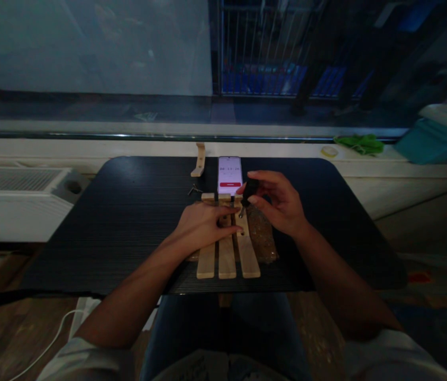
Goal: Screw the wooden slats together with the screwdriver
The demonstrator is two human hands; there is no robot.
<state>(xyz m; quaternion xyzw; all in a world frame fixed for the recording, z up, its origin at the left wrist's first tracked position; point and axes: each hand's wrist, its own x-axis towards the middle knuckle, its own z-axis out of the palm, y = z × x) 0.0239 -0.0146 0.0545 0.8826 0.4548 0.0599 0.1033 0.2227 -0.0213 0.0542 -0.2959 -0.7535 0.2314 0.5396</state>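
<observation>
Three pale wooden slats (227, 259) lie side by side near the table's front edge, partly over a brown, shiny wrapped pad (263, 235). My left hand (203, 219) lies flat across them, thumb and forefinger spread on either side of a spot on the right slat (250, 259). In my right hand (281, 201) is a black-handled screwdriver (251, 188), pinched between thumb and fingers. Its tilted shaft points down at the upper part of the right slat, where a small metal piece shows. Whether the tip sits in a screw head is too small to tell.
A phone (230, 172) with a lit timer screen lies just beyond the slats. Left of it are a curved wooden piece (200, 161) with holes and several small screws (194, 189). The sill holds a tape roll (329, 152), something green (360, 144) and a teal container (433, 140).
</observation>
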